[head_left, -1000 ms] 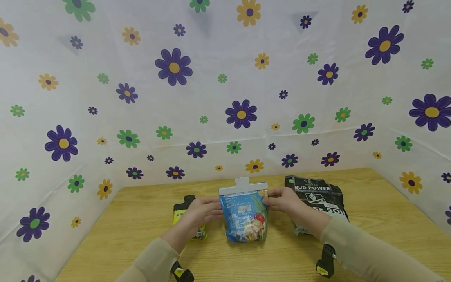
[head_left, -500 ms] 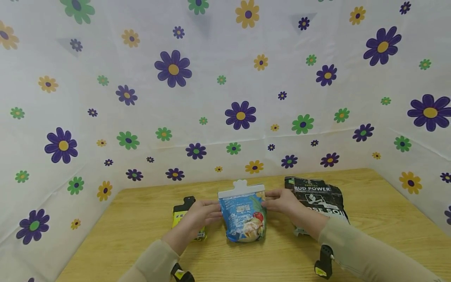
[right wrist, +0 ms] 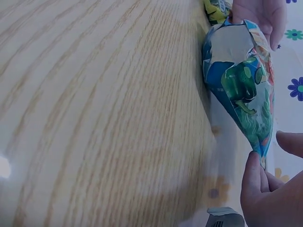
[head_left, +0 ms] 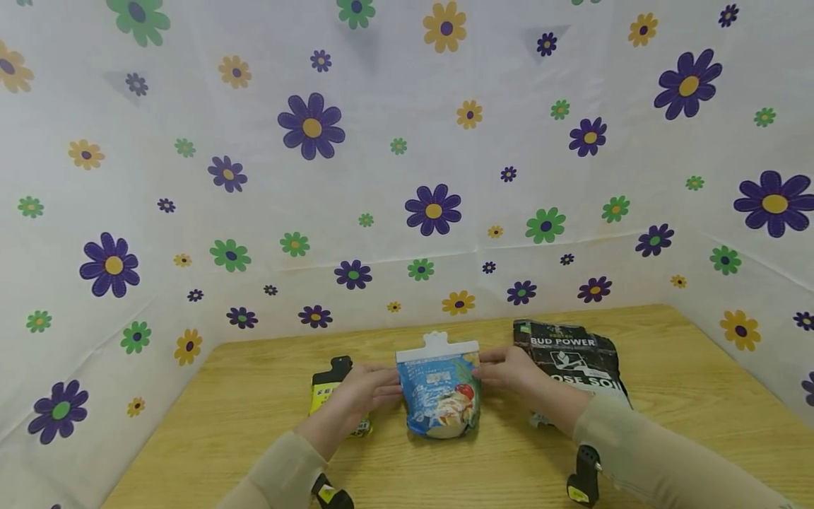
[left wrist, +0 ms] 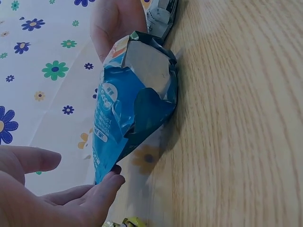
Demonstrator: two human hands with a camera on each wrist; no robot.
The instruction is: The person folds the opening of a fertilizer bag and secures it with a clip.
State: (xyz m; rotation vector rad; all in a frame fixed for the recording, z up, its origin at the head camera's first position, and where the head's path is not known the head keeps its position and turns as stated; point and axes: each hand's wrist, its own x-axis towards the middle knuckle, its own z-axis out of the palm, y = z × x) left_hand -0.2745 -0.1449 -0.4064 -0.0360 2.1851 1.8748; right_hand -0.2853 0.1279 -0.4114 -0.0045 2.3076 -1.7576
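Observation:
A blue food pouch (head_left: 439, 396) with printed vegetables stands upright mid-table in the head view, a white sealing clip (head_left: 439, 347) across its top. My left hand (head_left: 369, 389) is at its left edge. In the left wrist view, the fingertips (left wrist: 111, 182) touch the pouch's narrow side edge, with the thumb held away from it. At the opposite edge is my right hand (head_left: 511, 371). The right wrist view shows its fingers (right wrist: 253, 175) straight against the pouch's edge, its thumb also apart. The pouch's folded bottom (right wrist: 229, 42) faces both wrist cameras.
Left of the pouch lies a yellow packet (head_left: 322, 396) with a black clip (head_left: 337, 369), partly behind my left hand. A black "BUD POWER" soil bag (head_left: 572, 353) lies at the right, behind my right forearm. A flowered cloth (head_left: 381, 177) surrounds the wooden table (head_left: 210, 424).
The pouch's clipped top has come down slightly and shifted a little left, then levelled. Both hands stay at its sides. The yellow packet and soil bag stay put.

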